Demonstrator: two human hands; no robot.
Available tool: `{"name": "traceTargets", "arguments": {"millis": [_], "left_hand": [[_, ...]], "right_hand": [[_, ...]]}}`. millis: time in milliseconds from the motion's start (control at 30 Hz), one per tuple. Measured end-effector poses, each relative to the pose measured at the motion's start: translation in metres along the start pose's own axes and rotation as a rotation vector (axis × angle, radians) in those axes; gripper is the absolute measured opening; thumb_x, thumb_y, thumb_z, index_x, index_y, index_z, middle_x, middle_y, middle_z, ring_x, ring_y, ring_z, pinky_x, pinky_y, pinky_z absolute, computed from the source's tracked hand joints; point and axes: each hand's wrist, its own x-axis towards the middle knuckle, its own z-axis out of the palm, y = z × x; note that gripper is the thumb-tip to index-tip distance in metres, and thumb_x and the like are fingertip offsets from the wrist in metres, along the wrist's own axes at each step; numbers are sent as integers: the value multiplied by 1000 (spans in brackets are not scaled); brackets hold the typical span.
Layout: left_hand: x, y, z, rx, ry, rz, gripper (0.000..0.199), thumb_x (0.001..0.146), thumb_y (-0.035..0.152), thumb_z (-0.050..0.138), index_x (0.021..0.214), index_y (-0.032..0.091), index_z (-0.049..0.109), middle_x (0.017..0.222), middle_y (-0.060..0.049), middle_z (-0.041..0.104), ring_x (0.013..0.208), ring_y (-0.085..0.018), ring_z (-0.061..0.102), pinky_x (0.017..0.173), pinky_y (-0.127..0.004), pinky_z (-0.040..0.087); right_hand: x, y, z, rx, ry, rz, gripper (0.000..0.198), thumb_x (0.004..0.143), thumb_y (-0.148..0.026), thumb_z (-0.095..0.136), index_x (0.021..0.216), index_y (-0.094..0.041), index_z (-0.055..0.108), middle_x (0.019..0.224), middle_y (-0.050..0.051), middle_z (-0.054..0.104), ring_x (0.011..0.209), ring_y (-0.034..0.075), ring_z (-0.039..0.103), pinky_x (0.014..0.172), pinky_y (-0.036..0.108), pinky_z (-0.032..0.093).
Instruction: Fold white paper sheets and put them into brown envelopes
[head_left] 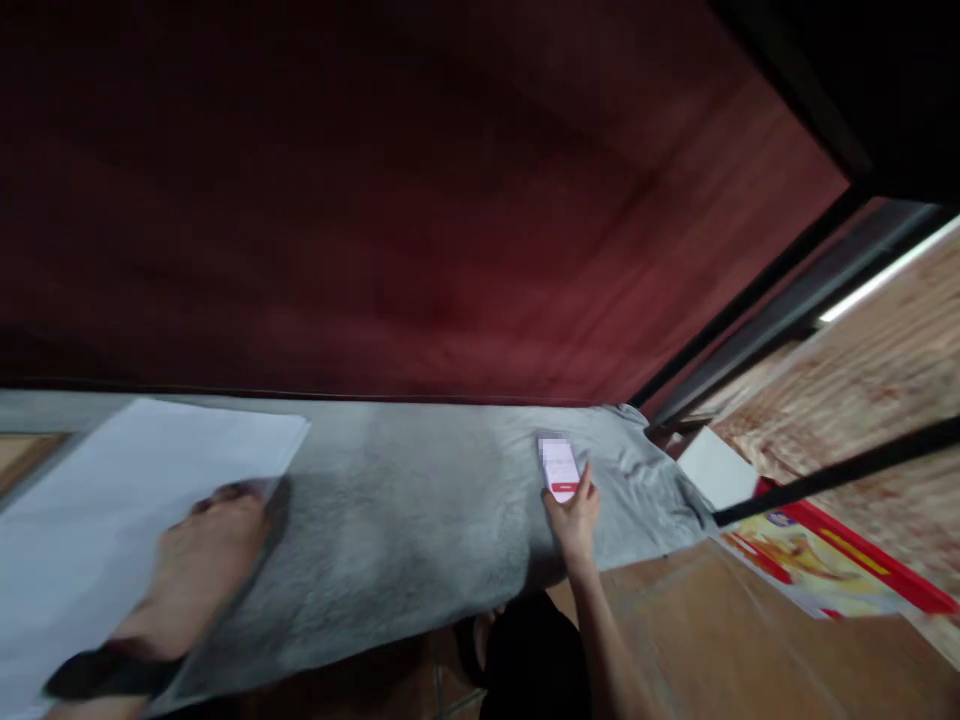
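A white sheet of paper (161, 480), perhaps several sheets, lies on the grey cloth at the left. My left hand (210, 545), with a dark band on its wrist, rests over the paper's right part. Its fingers look curled under and are blurred; whatever they may hold is hidden. Farther right, my right hand (576, 512) grips the lower end of a smartphone (561, 470) between thumb and fingers. The phone's screen is lit, white with a red bar near the bottom and a blurred patch at the top. Beneath both hands is the soft grey cloth (405, 500).
A dark red panel (420, 250) rises behind the cloth. On the right stand black bars (840, 470) and a brick wall (870, 370). A red and yellow printed package (817, 555) and a white box (718, 468) are near the tiled floor (697, 630).
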Motion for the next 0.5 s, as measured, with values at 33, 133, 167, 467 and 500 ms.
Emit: {"name": "traceTargets", "arguments": {"millis": [33,133,167,467,500], "left_hand": [[-1,3,0,53,16,-24,35,96,10,33,97,10,68,103,-15,75,92,-25,69,78,-34,51],[-4,11,-4,55,60,12,38,90,4,36,112,1,67,107,-25,71,94,-28,71,77,-34,53],[-5,13,-6,35,52,9,37,90,4,37,110,0,68,106,-26,70,95,-29,71,78,-35,53],[-3,-1,-3,-56,78,-20,40,92,5,30,99,7,70,95,-22,71,94,-31,71,77,-38,53],[-3,-1,-3,-59,83,-27,39,92,4,31,98,6,70,94,-22,70,95,-31,71,76,-38,53]], "right_hand": [[-1,6,1,-25,-37,40,89,80,-54,58,154,-11,33,113,19,60,101,37,60,91,55,47],[0,19,2,-95,-144,119,93,81,-62,54,156,-11,31,120,23,60,108,42,61,90,57,47],[1,20,2,-115,-160,104,91,82,-62,52,156,-14,30,128,25,57,114,44,60,92,58,47],[8,-57,15,193,-166,-221,62,88,-50,47,139,-15,52,138,23,54,132,38,49,104,60,44],[6,-73,20,251,-208,-260,60,89,-48,48,138,-15,54,136,21,56,131,36,50,106,58,44]]}}
